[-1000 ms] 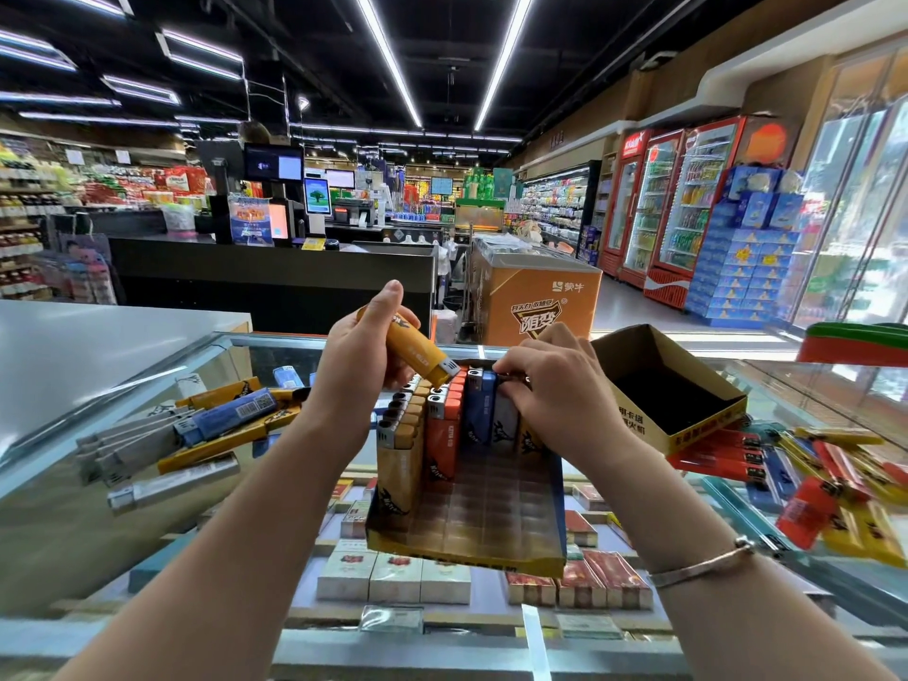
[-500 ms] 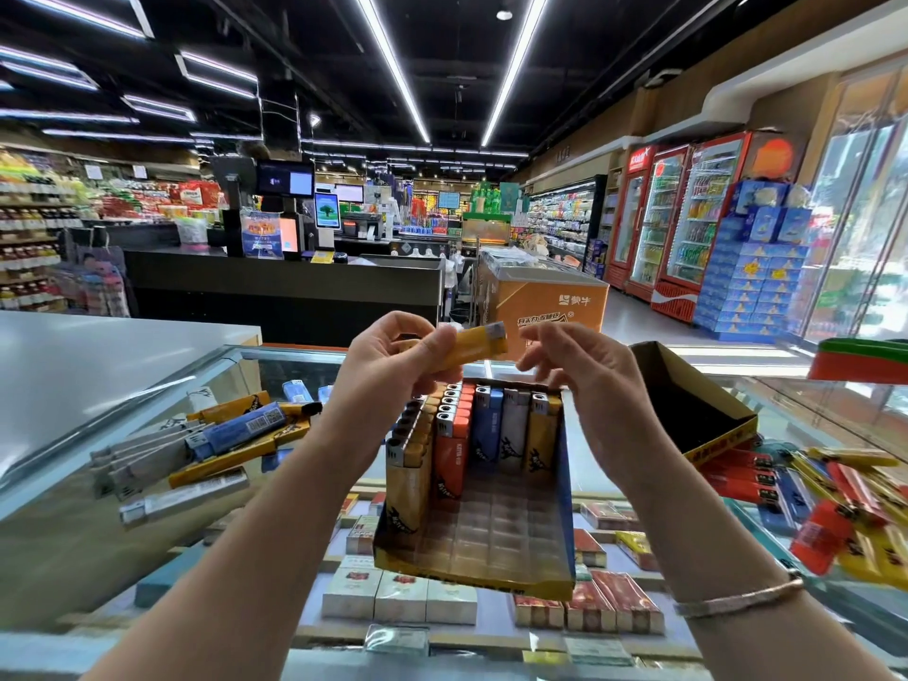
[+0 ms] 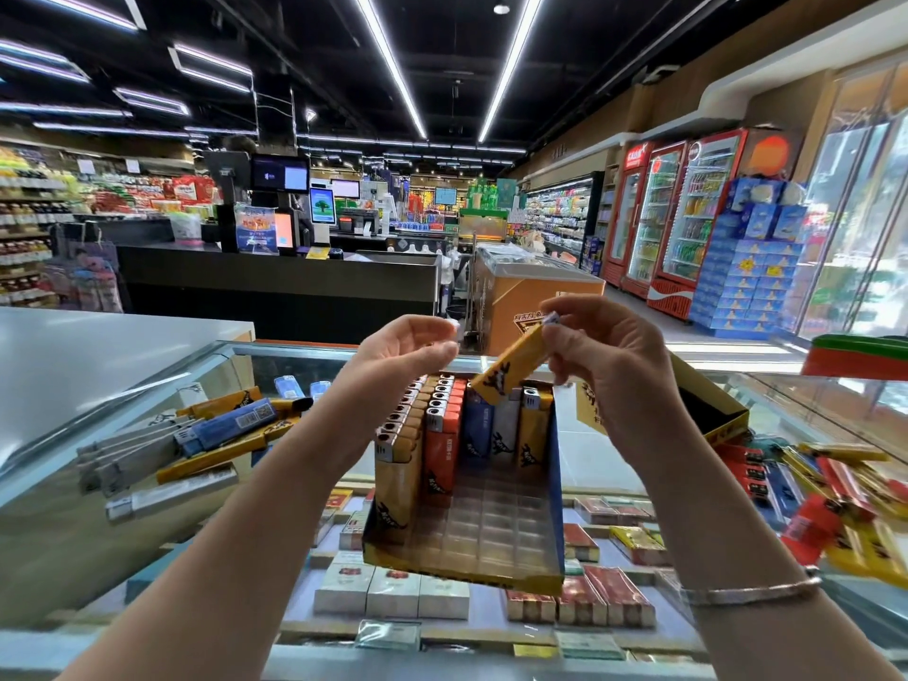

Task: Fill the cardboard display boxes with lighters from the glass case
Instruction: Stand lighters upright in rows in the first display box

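Cardboard display box (image 3: 457, 565) holds upright glossy lighters; right hand (image 3: 609, 366) pinches a yellow lighter (image 3: 511, 368), left hand (image 3: 408, 356) loosely empty.

Second box (image 3: 707, 410) half hidden behind right hand (image 3: 609, 366); lighter print unreadable.

Bright ceiling strip lights (image 3: 388, 61), wide-angle edge distortion.
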`<act>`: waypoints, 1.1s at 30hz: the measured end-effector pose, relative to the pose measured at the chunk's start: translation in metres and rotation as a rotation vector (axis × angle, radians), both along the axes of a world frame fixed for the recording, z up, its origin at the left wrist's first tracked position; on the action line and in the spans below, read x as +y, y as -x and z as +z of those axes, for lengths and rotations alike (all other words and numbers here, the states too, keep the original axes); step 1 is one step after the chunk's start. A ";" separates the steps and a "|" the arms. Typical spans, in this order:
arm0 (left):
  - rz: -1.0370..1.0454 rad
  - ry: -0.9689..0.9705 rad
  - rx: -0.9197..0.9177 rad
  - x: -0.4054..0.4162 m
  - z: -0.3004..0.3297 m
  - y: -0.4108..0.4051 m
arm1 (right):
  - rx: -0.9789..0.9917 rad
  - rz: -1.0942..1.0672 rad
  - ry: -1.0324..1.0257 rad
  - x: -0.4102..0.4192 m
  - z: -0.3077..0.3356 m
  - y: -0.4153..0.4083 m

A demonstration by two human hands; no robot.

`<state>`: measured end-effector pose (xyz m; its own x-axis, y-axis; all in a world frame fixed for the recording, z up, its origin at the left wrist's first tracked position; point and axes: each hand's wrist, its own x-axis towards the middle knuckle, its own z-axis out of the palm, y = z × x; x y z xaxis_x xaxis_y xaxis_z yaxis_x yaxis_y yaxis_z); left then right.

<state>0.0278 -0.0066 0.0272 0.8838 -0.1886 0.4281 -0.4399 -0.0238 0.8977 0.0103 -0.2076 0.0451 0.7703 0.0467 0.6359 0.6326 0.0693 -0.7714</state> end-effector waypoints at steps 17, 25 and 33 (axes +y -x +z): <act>0.044 -0.080 0.298 -0.001 -0.006 -0.008 | -0.163 -0.354 0.989 0.001 -0.012 -0.008; 0.106 -0.104 0.304 -0.005 -0.006 -0.004 | -0.172 -0.366 0.991 -0.001 -0.011 -0.009; 0.120 -0.092 0.321 -0.006 -0.005 -0.002 | -0.122 -0.369 1.025 -0.005 -0.015 -0.015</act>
